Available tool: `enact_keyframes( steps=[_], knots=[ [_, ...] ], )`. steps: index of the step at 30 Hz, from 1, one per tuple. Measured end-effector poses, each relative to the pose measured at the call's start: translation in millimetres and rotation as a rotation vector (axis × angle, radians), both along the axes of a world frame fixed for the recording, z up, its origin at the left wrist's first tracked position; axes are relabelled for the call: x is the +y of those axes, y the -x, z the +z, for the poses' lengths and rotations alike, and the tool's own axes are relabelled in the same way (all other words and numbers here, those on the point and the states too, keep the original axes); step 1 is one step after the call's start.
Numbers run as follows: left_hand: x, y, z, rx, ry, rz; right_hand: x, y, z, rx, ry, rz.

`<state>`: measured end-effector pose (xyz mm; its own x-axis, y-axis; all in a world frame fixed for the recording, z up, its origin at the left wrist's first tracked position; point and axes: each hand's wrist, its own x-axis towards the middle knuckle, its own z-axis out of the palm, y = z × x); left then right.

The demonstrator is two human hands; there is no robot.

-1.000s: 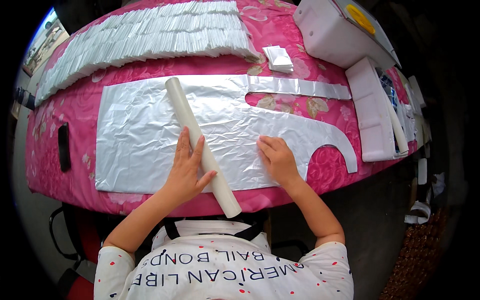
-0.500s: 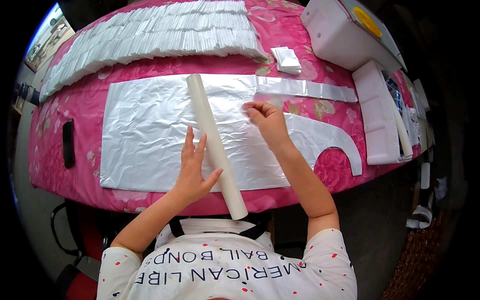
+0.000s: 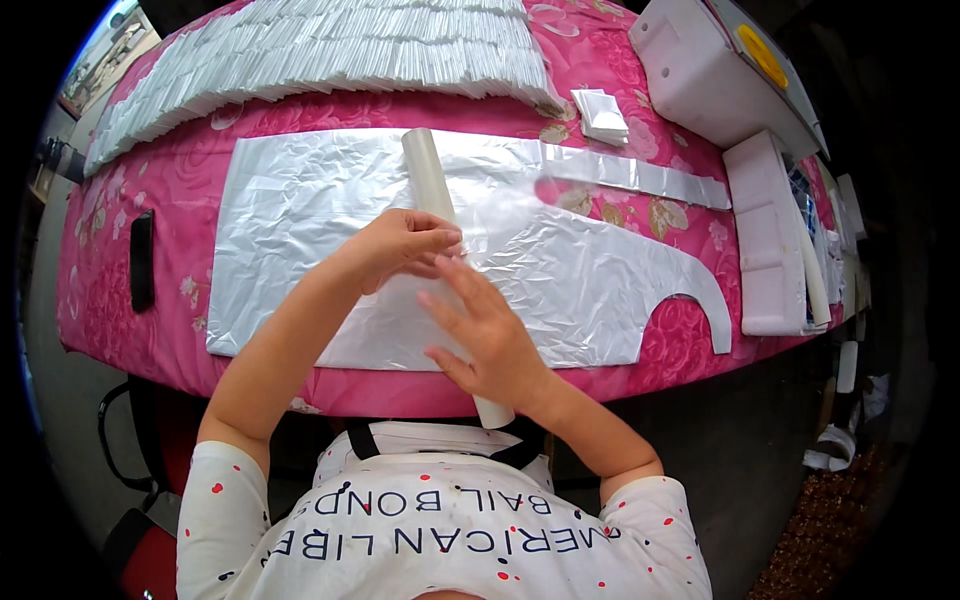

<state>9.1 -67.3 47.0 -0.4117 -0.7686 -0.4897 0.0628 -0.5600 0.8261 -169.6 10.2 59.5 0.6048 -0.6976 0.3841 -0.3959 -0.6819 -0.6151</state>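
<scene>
A thin, shiny white plastic apron (image 3: 290,250) lies spread on the table, with a curved cut-out and a long strap reaching right. Across it, from far to near, rests a pale tube (image 3: 428,170). My left hand (image 3: 405,245) is above the tube, thumb and fingers pinched together; a faint, see-through blur near the fingertips may be film, but I cannot make out what they hold. Just nearer and to the right, my right hand (image 3: 495,345) is over the tube's lower part, fingers apart and slightly smeared by motion. Both hands hide the tube's middle.
Rows of folded white packets (image 3: 330,55) fill the far left. A small packet stack (image 3: 600,115) lies right of them. White foam boxes (image 3: 690,65) stand at the right. A black oblong object (image 3: 142,260) lies on the pink floral cloth (image 3: 100,290) at left.
My left hand has moved up and right and closed into a pinch. My right hand has come down and left, its fingers spreading from a pinch. The whole view has shifted slightly.
</scene>
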Motion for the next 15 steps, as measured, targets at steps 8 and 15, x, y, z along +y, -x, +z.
enact_keyframes(
  steps=[8, 15],
  knots=[
    [-11.5, -5.9, -3.6, -0.154, 0.1, -0.096, 36.5, 14.0, 2.8, 0.298, -0.286, -0.451],
    [-32.3, -50.4, 11.0, -0.338, 0.323, -0.134, 40.6, 44.4, -5.8, 0.337, -0.613, -0.315]
  ],
)
